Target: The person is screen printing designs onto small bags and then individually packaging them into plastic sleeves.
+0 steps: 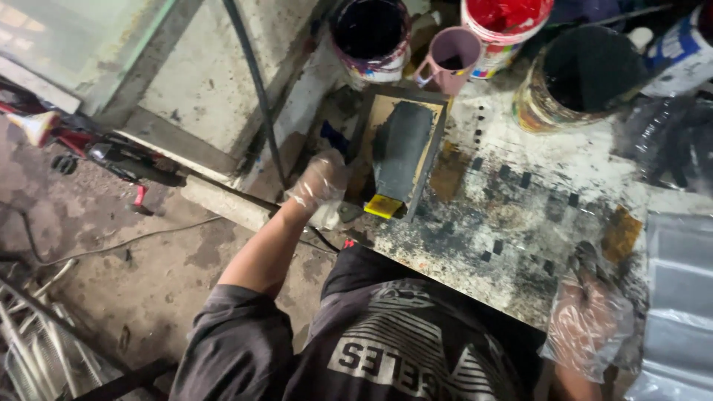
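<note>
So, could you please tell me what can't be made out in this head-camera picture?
- Left hand: a loose plastic glove hides its fingers and whatever it grips beside the framed screen.
- Right hand: glove blurs it; any hold unclear.
- Red paint bucket: cut off by the top edge.
- Dark bucket: contents lost in shadow.

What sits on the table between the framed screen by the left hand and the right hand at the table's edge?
In the head view, only stained tabletop with small dark squares lies between the framed screen near the left hand and the right hand.
</note>
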